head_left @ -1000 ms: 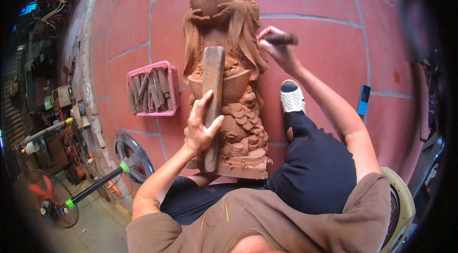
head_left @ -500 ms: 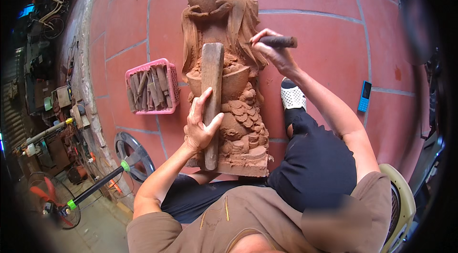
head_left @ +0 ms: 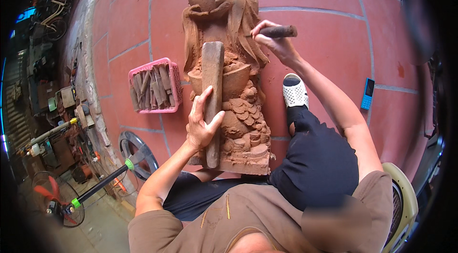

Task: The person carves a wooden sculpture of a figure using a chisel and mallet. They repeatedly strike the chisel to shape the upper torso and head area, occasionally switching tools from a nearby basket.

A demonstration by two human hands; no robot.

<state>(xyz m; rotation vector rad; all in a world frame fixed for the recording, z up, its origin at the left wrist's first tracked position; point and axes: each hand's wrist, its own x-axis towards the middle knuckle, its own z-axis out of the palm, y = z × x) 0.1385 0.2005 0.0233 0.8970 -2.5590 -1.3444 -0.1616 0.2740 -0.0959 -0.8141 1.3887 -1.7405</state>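
Observation:
A reddish-brown carved wooden statue (head_left: pixel 238 124) of a robed, bearded figure lies lengthwise before me, its head at the far end. Along its lower half rests a long wooden bar (head_left: pixel 213 67); my left hand (head_left: pixel 200 126) grips it, thumb on one side and fingers on the other. My right hand (head_left: pixel 275 45), at the statue's right edge beside the robe folds, is closed round a carving chisel. The chisel's dark round handle (head_left: pixel 281 31) points right, and its thin blade end is toward the carving, barely visible. Whether it touches the wood I cannot tell.
A pink basket (head_left: pixel 179 88) of chisels with wooden handles stands left of the statue. A blue phone (head_left: pixel 367 93) lies on red floor tiles (head_left: pixel 324 38) at right. A fan (head_left: pixel 57 198) and its round base (head_left: pixel 138 155) lie at lower left. Tools and bicycles line the left side.
My right hand with the chisel has shifted slightly and the handle tilts a little differently. My left hand stays on the wooden bar. The whole view has moved slightly.

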